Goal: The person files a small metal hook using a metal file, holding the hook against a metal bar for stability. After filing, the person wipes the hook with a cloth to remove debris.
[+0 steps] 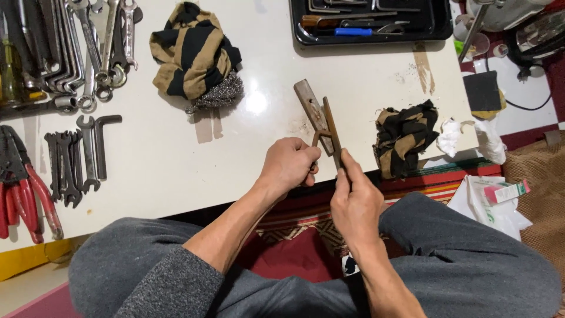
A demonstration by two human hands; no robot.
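**Rusty hand tool held over the table edge**

Far left: red-handled pliers, a row of small dark spanners, and a heap of bright wrenches lie on the white table. Further along sits a striped black-and-tan cloth with a wad of steel wool touching its lower edge.

Left hand: fingers curled shut around the lower end of the rusty tool. Right hand: thumb and fingers pinched together on the tool's thin arm, just beside the left hand.

The tool stands tilted above the near table edge, its flat brown head pointing up and left. It looks like stiff metal, rough with rust, likely fairly light and not slippery; the low grip near the joint seems steadiest.

Right of it: a second striped rag, crumpled white tissue, and a black tray of tools at the top.
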